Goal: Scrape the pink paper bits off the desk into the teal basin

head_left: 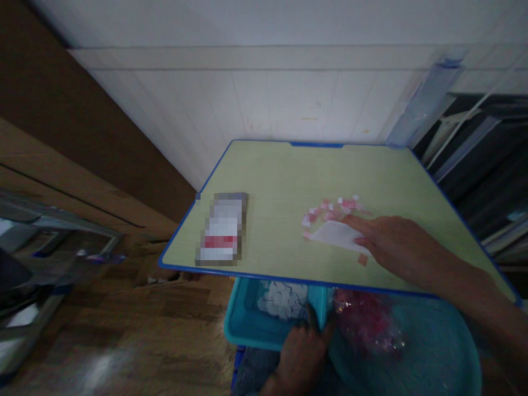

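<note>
My right hand [390, 242] is over the right half of the table, its thumb and forefinger closed on a thin white flat piece [336, 234] that looks like card or paper. Along the far edge of that piece lies a cluster of small pink and white bits [330, 208]. A small brown-orange square [362, 259] rests just in front of it. Lower down, my left hand [303, 349] is at the near side of a teal tray [247, 330], forefinger and thumb apart. The forefinger points at many small white pieces [284, 300] in the tray.
A pale green tabletop [280, 176] with blue edging stands against a white wall. On its left lies a pixelated, phone-shaped item [223, 228]. Below the near edge are a round teal basin [437, 352] and a clear bag with pink-red contents [367, 322]. Dark frames lean at right.
</note>
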`<action>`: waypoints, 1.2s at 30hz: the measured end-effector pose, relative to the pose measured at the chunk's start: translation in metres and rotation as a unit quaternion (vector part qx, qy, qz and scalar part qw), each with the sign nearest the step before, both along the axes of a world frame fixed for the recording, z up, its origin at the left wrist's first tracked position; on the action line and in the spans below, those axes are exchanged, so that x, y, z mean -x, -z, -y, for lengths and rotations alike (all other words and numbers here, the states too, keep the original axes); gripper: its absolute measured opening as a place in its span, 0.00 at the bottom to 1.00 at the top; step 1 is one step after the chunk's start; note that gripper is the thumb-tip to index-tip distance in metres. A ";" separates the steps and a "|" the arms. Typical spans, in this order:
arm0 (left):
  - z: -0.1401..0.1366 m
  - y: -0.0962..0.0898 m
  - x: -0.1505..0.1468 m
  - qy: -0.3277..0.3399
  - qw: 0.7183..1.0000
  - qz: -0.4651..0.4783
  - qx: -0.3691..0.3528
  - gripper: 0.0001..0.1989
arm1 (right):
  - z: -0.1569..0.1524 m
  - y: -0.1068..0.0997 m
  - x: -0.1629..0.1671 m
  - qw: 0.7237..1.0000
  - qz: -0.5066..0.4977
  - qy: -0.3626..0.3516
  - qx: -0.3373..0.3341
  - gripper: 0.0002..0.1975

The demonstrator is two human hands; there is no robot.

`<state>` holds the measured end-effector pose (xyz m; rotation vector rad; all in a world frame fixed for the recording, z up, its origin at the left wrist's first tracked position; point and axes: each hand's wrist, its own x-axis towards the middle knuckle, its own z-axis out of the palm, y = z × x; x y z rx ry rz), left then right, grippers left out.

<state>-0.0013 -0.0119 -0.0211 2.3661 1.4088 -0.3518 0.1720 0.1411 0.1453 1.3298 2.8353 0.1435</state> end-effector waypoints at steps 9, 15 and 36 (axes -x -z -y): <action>-0.002 -0.005 0.000 -0.013 1.000 0.000 0.018 0.31 | 0.003 -0.012 0.013 0.998 0.002 -0.061 0.006 0.19; -0.001 -0.003 0.000 -0.009 1.000 0.007 0.011 0.30 | 0.002 -0.014 0.012 0.998 0.000 -0.060 0.029 0.17; -0.003 -0.006 -0.001 -0.008 1.000 -0.008 0.027 0.29 | 0.005 -0.006 -0.015 0.995 -0.042 -0.077 0.041 0.23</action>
